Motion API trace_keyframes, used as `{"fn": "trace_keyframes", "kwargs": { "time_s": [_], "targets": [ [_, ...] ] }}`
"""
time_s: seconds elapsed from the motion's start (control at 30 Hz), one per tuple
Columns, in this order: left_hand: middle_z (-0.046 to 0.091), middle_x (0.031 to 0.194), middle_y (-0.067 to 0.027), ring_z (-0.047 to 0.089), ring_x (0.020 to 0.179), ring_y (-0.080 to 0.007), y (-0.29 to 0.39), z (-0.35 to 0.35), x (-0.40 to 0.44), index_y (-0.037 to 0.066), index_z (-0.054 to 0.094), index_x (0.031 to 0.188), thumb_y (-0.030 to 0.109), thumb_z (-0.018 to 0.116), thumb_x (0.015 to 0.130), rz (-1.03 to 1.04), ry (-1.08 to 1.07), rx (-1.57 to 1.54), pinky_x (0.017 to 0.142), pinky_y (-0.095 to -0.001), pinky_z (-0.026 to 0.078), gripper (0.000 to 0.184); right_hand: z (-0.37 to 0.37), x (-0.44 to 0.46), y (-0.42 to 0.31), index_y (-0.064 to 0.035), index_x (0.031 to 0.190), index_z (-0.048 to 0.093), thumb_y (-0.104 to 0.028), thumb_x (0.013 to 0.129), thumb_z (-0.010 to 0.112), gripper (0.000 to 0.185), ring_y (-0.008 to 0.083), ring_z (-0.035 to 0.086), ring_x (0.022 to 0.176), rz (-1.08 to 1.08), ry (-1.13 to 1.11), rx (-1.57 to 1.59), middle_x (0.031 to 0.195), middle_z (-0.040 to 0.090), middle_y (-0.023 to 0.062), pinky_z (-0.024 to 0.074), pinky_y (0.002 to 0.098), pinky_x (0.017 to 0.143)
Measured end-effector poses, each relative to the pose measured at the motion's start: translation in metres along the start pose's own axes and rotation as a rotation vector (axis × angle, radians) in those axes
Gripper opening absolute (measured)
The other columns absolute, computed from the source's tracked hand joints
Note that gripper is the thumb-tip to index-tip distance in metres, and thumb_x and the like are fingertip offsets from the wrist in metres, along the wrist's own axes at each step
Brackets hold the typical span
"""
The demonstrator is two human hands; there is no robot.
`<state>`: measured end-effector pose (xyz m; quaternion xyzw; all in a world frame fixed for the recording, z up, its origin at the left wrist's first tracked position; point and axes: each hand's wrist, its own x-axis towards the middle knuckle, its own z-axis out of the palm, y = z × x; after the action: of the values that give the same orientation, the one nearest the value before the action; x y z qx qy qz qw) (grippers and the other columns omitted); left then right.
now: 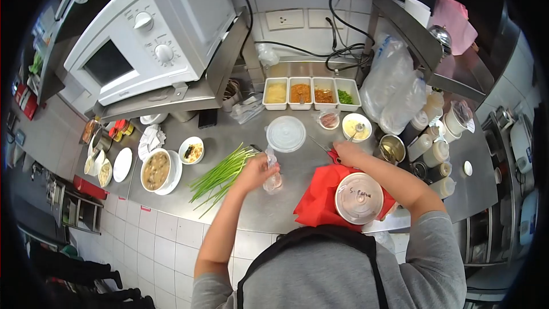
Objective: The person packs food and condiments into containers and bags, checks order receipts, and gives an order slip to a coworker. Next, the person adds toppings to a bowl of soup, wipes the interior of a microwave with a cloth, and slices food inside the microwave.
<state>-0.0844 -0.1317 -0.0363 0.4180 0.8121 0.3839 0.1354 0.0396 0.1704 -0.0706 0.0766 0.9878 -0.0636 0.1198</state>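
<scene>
- Grey shirt (320, 269) and black apron (326, 231) lie nearest, your body close against the counter (254, 213)
- Your left hand (257, 171) has its fingers pinched on the small clear bag (273, 182), pink contents inside, just beside the green stalks (220, 177); too hard a squeeze could split the thin plastic, too loose a grip could drop it
- Your right hand (347, 153) is at the red handles of the scissors (333, 155); whether its fingers are clamped on them, you cannot tell from here
- Blades point away from you toward the lid (286, 134); a swing left could nick the bag or your fingers
- Your right forearm passes just beside the tub (359, 199) on the red cloth (314, 197); a careless elbow might tip it over the near edge
- Reaching forward could knock the yellow bowl (349, 128)
</scene>
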Motion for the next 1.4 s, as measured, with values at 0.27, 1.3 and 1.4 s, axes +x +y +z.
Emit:
{"fn": "trace_keyframes", "kwargs": {
  "time_s": [0.27,1.3,1.4],
  "targets": [
    [0.066,0.086,-0.0121,0.059,0.084,-0.0304,0.017,-0.045,0.055,0.008,0.068,0.086,0.015,0.070,0.072,0.019,-0.316,0.267,0.078,-0.0357,0.046,0.017,-0.030,-0.011,-0.010,-0.0060,0.111,0.047,-0.019,0.072,0.070,0.047,0.0365,0.056,0.093,-0.161,-0.036,0.338,0.098,0.057,0.0202,0.0457,0.0420,0.080],
    [0.065,0.077,-0.0137,0.062,0.073,-0.0310,0.049,0.010,0.086,0.003,0.065,0.079,0.006,0.066,0.069,0.408,-0.141,0.091,0.069,-0.0366,0.049,0.011,-0.030,-0.003,-0.036,-0.0095,0.104,0.055,-0.030,0.068,0.070,0.045,0.0264,0.062,0.085,-0.129,0.215,-0.047,0.085,0.062,0.0083,0.0443,0.0437,0.077],
    [0.063,0.084,-0.0135,0.061,0.081,-0.0306,0.039,-0.016,0.067,0.003,0.063,0.084,0.006,0.065,0.071,0.242,0.020,0.043,0.073,-0.0378,0.048,0.013,-0.029,0.003,-0.034,-0.0044,0.102,0.057,-0.032,0.068,0.071,0.046,0.0257,0.063,0.088,0.112,0.166,-0.118,0.090,0.065,0.0101,0.0470,0.0435,0.076]
  ]
}}
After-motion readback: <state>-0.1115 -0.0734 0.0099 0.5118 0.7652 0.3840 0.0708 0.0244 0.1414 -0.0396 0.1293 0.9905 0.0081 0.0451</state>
